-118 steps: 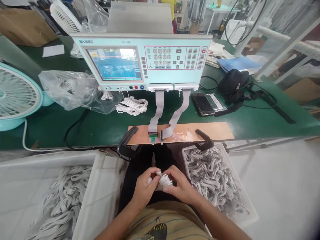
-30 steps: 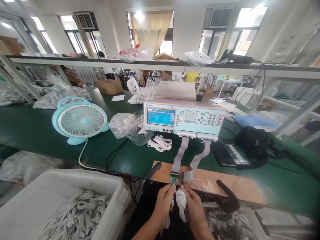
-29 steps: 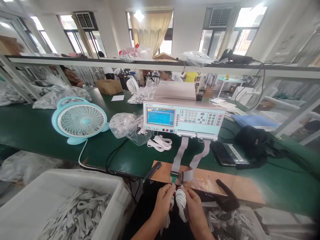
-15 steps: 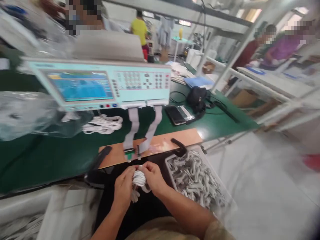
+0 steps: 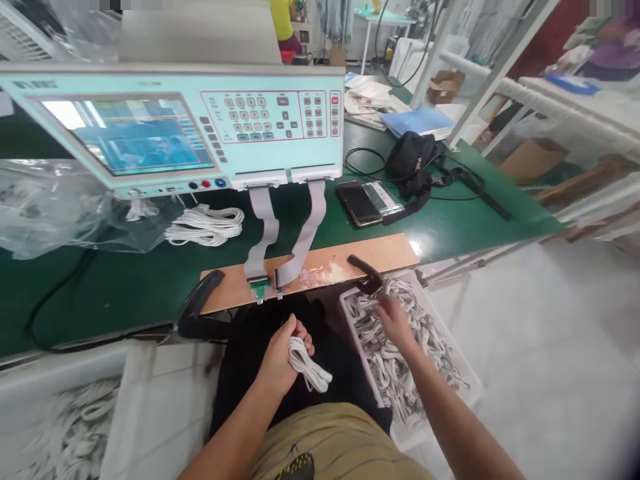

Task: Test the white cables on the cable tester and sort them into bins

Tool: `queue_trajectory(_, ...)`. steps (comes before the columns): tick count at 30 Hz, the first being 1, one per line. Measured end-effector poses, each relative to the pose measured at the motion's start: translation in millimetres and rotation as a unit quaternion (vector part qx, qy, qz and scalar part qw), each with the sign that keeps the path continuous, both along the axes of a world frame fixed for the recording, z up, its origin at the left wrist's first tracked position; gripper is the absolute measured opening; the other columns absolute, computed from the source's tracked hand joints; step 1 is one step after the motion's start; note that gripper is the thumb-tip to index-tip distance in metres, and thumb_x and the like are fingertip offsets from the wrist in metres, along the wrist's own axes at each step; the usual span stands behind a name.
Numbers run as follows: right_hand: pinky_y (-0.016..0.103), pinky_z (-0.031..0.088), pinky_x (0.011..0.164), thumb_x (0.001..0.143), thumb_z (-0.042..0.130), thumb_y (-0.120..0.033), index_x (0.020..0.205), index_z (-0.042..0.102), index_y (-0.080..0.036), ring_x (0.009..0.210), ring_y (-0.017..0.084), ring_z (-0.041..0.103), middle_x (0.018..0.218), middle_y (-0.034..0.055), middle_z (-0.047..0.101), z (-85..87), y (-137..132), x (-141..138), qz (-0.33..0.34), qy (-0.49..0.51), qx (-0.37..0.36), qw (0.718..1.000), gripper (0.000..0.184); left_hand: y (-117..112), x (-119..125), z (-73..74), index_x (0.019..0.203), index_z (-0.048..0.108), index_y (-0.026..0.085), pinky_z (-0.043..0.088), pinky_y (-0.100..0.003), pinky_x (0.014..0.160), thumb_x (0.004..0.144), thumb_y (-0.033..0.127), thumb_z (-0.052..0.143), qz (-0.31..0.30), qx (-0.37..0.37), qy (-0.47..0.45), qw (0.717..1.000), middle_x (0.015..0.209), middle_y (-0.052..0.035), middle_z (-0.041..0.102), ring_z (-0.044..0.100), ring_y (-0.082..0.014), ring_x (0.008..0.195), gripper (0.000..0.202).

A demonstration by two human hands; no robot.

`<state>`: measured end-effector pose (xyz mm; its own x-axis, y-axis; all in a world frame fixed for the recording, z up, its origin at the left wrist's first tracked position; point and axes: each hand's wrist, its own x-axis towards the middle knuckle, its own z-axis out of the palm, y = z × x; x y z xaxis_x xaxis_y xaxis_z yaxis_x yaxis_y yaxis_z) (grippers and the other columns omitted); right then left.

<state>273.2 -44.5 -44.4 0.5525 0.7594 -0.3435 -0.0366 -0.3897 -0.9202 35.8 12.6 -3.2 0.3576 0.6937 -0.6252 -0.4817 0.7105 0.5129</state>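
Observation:
My left hand (image 5: 281,357) is closed around a coiled white cable (image 5: 309,360) over my lap. My right hand (image 5: 393,320) reaches down into the white bin (image 5: 434,427) at my right, its fingers resting on the pile of coiled white cables (image 5: 400,360) there; I cannot see whether they grip one. Ahead, a wooden board (image 5: 385,250) at the bench edge carries a small green connector fixture (image 5: 260,288), joined by two grey ribbon cables (image 5: 305,233) to the pale blue tester (image 5: 175,127).
A green bench (image 5: 125,280) holds a coiled white cable bundle (image 5: 205,225), a clear plastic bag (image 5: 60,207), a phone (image 5: 357,202) and a black pouch (image 5: 413,157). Black clamps (image 5: 197,310) grip the board. Another white bin (image 5: 65,427) of cables sits at lower left.
Both hands held the coil together by the connector fixture; now my right hand has let go and moved right into the bin, while my left hand keeps the coil lower over my lap.

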Motion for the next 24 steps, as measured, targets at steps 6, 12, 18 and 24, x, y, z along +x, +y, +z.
queue_trajectory(6, 0.025, 0.042, 0.065, 0.080, 0.058, -0.043, 0.104, 0.062, -0.017, 0.073, 0.015, 0.055, 0.088, 0.0035, 0.063, 18.8, -9.0, -102.4, 0.349, 0.301, 0.044, 0.886, 0.036, 0.7, -4.3, 1.1, 0.063, 0.047, 0.017, 0.038, -0.021, 0.046, 0.076, 0.044, 0.061, 0.052, 0.025, -0.004, 0.998, 0.051, 0.0077, 0.038, 0.040, -0.0072, 0.045, 0.033)
queue_trajectory(12, 0.019, 0.032, 0.054, 0.069, 0.068, -0.029, 0.072, 0.062, -0.013, 0.053, 0.007, 0.041, 0.061, -0.0038, 0.052, 20.5, -4.6, -134.7, 0.363, 0.397, -0.013, 0.843, 0.017, -6.7, -23.7, -6.0, 0.080, 0.058, 0.019, 0.046, -0.031, 0.070, 0.077, 0.039, 0.057, -0.011, 0.272, 0.312, 0.910, 0.077, -0.0012, 0.054, 0.055, -0.0162, 0.073, 0.021)
queue_trajectory(18, 0.019, 0.034, 0.050, 0.065, 0.062, -0.027, 0.069, 0.056, -0.015, 0.052, 0.009, 0.043, 0.060, -0.0038, 0.049, 8.1, -1.5, -145.4, 0.226, 0.361, -0.022, 0.904, 0.015, -28.4, -58.8, 15.3, 0.094, 0.060, 0.021, 0.043, -0.037, 0.086, 0.081, 0.021, 0.053, -0.247, 0.600, 0.455, 0.609, 0.105, -0.0081, 0.054, 0.051, -0.0224, 0.099, 0.015)
queue_trajectory(24, 0.021, 0.037, 0.048, 0.066, 0.056, -0.026, 0.073, 0.053, -0.017, 0.056, 0.012, 0.047, 0.063, -0.0031, 0.050, 4.2, 7.8, -145.4, 0.248, 0.187, -0.015, 0.950, 0.011, -30.8, -69.2, 21.9, 0.088, 0.058, 0.017, 0.047, -0.030, 0.071, 0.087, 0.010, 0.037, -0.417, 0.665, 0.454, 0.421, 0.088, -0.0060, 0.057, 0.053, -0.0182, 0.082, 0.022)
